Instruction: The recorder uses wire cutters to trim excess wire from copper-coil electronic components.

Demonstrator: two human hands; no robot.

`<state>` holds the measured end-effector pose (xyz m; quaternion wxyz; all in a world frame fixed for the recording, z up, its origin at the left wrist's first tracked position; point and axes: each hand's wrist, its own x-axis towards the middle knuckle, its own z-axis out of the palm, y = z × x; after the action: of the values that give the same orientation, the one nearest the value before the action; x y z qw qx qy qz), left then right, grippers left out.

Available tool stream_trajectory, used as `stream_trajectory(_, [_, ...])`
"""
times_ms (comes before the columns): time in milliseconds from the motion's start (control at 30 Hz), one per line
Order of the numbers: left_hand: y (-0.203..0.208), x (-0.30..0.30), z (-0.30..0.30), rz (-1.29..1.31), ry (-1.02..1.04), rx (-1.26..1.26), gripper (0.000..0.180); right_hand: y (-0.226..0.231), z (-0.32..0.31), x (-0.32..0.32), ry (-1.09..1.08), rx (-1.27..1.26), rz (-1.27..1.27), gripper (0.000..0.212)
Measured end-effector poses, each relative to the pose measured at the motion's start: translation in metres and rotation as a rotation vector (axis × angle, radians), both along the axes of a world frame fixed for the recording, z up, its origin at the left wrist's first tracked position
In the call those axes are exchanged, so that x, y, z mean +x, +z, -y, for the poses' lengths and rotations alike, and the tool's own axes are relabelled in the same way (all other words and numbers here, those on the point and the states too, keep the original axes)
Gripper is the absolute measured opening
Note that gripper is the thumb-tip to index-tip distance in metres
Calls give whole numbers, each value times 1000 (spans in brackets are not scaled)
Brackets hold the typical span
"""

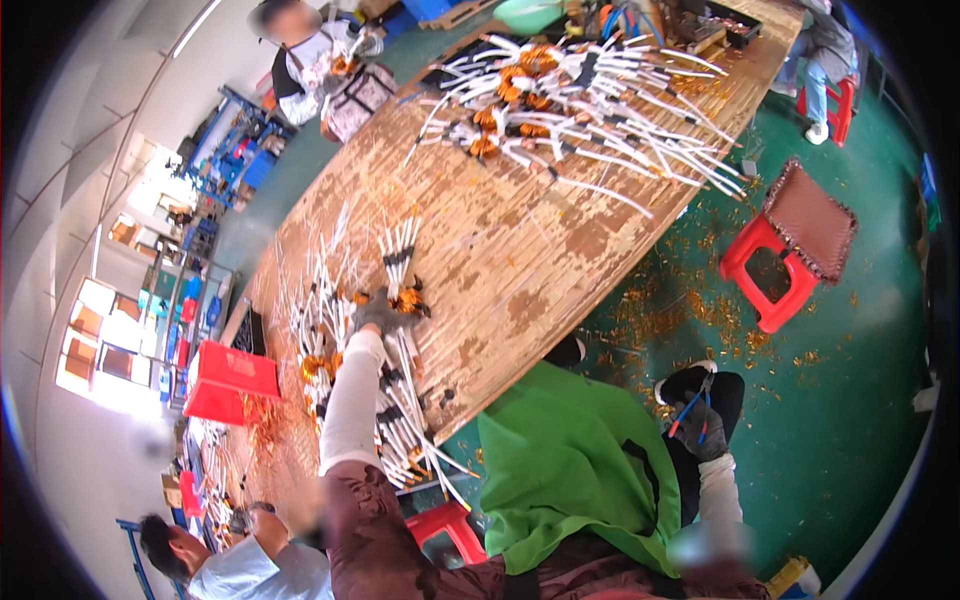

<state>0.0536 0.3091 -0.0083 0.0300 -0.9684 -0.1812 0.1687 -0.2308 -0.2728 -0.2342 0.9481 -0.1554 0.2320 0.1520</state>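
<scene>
My left hand (376, 314), in a dark glove, reaches out over the wooden table (500, 270). Its fingers are closed at the base of an orange coil (407, 300), whose white leads (400, 250) fan out away from me. Part of the grip is hidden by the glove. Beside and below this hand lies a pile of similar coils with white leads (325, 330). Low on my right, beside my knee, my right hand (700, 432), also gloved, holds a pair of pliers (688, 408) with red and blue handles.
A larger heap of white-leaded coils (590, 110) covers the table's far end. A red bin (232, 383) stands at left. On the right, a red stool (768, 275) with a brown cushion (812, 220) sits among orange scraps. Other people sit or stand around the table.
</scene>
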Motion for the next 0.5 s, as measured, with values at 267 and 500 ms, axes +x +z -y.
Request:
stream_trajectory(267, [-22,47,123,8,42,41,82,28,18,-22,-119,61,-15,36])
stream_trajectory(500, [-33,45,92,-12,118,209,85,3,4,-19,-90,84,-60,34])
